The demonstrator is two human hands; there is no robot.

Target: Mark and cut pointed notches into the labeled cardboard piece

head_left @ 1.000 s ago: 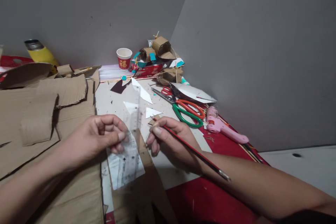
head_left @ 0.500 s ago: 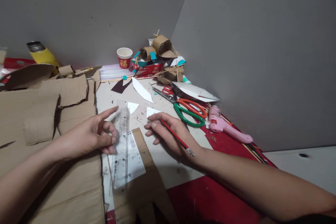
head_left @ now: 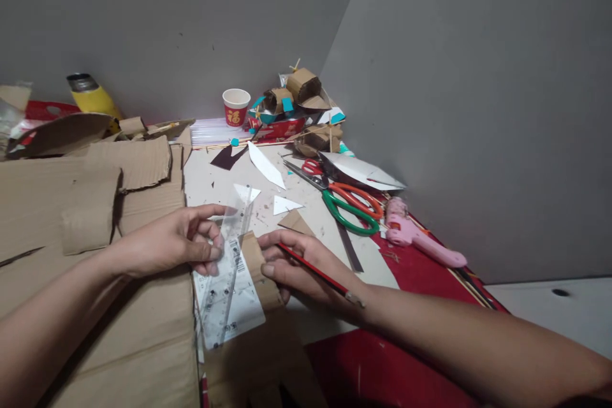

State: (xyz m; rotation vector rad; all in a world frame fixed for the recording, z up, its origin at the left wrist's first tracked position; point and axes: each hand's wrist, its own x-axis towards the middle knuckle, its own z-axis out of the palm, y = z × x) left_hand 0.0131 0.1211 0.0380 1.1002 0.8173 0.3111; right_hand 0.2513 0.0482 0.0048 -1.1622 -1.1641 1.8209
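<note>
My left hand [head_left: 194, 242] pinches the edge of a clear plastic ruler [head_left: 220, 296], its index finger reaching along the upper part. The ruler lies slantwise over a white barcode label [head_left: 248, 306] on a brown cardboard piece [head_left: 251, 357]. In my right hand [head_left: 310, 264] is a red and black pencil [head_left: 318, 273], its back end pointing toward my wrist. The fingers of that hand are closed at the cardboard's right edge and seem to touch it. The pencil's tip is hidden by the hand.
Large cardboard sheets [head_left: 143, 325] cover the left side. Green- and orange-handled scissors [head_left: 351, 217] and a pink glue gun [head_left: 423, 243] lie to the right. White paper scraps [head_left: 266, 166], a paper cup [head_left: 236, 108], cardboard models [head_left: 303, 86] and a yellow bottle [head_left: 95, 99] stand or lie farther back.
The ruler has tilted, its top swinging right, with my left hand now gripping its edge. My right hand has come down to the cardboard's right edge, still holding the pencil. The view has shifted slightly.
</note>
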